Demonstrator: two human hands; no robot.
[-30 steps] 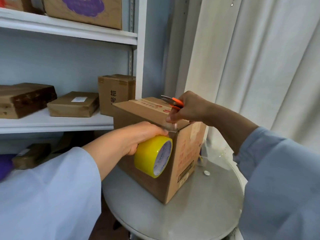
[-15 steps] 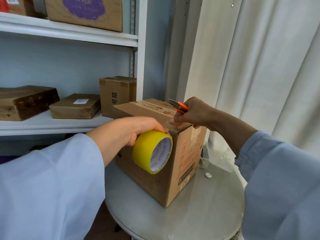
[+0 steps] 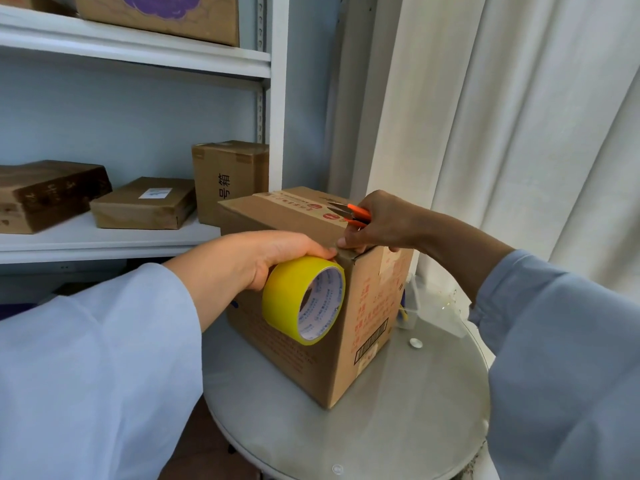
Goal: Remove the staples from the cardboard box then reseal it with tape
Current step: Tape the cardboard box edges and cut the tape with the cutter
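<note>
A brown cardboard box (image 3: 367,327) with red print stands on a round grey table (image 3: 398,420). My left hand (image 3: 252,258) grips a yellow tape roll (image 3: 294,299) against the box's near side, just under its top edge. My right hand (image 3: 377,223) holds small orange snips (image 3: 349,213) and presses its fingertips on the box's near top corner, where a strip of tape runs from the roll. The snips' blades point left over the box top.
White shelves (image 3: 114,240) at left carry several brown parcels (image 3: 145,202). A white curtain (image 3: 519,133) hangs at right. A small round white thing (image 3: 415,342) and a clear plastic container (image 3: 408,306) lie on the table beside the box.
My left hand has lifted the roll a little toward the box's top edge. My right hand stays at the top corner with the snips.
</note>
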